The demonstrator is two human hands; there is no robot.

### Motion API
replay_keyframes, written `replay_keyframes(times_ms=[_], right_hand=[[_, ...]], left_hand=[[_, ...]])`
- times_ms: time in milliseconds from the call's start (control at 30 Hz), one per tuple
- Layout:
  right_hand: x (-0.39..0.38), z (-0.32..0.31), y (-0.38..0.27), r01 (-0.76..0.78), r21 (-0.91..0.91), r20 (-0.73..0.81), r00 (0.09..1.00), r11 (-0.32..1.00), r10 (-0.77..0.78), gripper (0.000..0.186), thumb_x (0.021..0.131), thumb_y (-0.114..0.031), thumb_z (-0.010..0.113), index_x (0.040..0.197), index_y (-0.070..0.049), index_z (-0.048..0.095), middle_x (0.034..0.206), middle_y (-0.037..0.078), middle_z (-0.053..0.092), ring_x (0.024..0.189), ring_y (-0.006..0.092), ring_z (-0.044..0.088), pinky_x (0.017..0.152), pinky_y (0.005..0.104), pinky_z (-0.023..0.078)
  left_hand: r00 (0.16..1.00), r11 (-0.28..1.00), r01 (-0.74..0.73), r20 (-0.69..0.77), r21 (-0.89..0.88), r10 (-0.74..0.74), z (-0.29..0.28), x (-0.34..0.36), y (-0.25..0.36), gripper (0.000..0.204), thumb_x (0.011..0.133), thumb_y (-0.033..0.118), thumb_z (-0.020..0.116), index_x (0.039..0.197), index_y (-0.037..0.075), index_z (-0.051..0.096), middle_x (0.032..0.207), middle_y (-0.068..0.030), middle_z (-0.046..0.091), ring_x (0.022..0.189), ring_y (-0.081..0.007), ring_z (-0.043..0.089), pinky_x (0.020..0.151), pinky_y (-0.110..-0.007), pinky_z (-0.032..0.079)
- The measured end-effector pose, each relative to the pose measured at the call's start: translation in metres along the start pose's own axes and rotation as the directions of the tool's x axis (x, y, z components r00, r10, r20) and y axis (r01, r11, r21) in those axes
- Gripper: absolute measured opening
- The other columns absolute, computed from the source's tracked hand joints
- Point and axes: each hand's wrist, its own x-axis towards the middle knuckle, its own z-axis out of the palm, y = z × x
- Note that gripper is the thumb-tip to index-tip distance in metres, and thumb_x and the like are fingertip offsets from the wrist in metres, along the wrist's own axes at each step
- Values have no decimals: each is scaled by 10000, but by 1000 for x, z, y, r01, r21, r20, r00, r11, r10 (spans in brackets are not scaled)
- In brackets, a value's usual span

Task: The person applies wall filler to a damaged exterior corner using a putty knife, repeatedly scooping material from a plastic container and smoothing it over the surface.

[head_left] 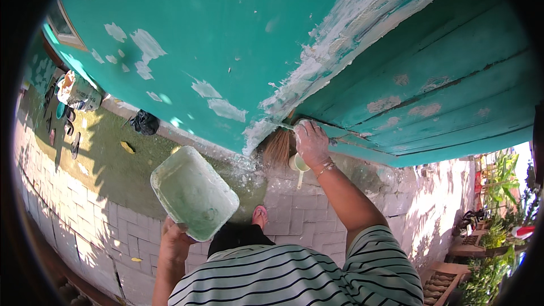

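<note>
My left hand (174, 241) is closed on the rim of a pale rectangular plastic tub (190, 192), held tilted, its inside smeared with whitish paste. Against the lower end of the corner edge, my right hand (311, 141) has its fingers closed; what they grip is mostly hidden, with only a thin pale bit showing at the fingertips. White filler (317, 59) runs in a rough band along the edge of the green wall (215, 34). Below the right hand stand a brown bristle broom (276, 148) and a light green dipper (299, 164) with its handle pointing toward me.
A panelled green surface (430, 90) lies right of the corner. By the wall's foot at left are a black plastic bag (144, 123), a full sack (78, 92) and several sandals (75, 145). Paving bricks (294, 209) cover the ground; a wooden bench (445, 280) stands at lower right.
</note>
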Motion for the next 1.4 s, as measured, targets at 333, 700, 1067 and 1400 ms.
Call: replay_keyframes(times_ms=[333,700,1067,1400], right_hand=[[72,-147,32,75,50,-459,887,996,-44,297,747,-102,686,1032,-48,623,1095,151,607,941,379,623,783,464,522],[57,-141,34,188,191,-120,979,963,-167,272,741,-79,674,1008,-52,629,1061,138,602,929,354,629,780,460,526],[80,-46,47,249,519,-119,968,818,-219,196,786,-91,708,974,-53,666,1038,142,623,891,345,640,771,429,548],[83,-21,64,149,642,-77,989,752,-129,167,838,-164,723,883,-13,666,866,171,645,790,392,606,696,466,500]], left_hand=[[999,994,-50,-13,-96,49,50,-4,-14,821,725,323,719,1406,-26,421,1221,-175,639,983,-318,712,701,-483,637],[999,992,-31,26,-120,34,69,5,-31,880,683,316,750,1417,-22,401,1231,-157,627,1005,-297,705,709,-469,639],[1000,997,-6,-2,-77,6,82,11,-34,830,700,280,701,1416,-16,404,1217,-149,628,988,-293,703,709,-473,637],[997,998,19,-70,-57,-23,92,11,-35,758,734,219,659,1414,-13,415,1224,-148,629,990,-296,705,736,-491,631]])
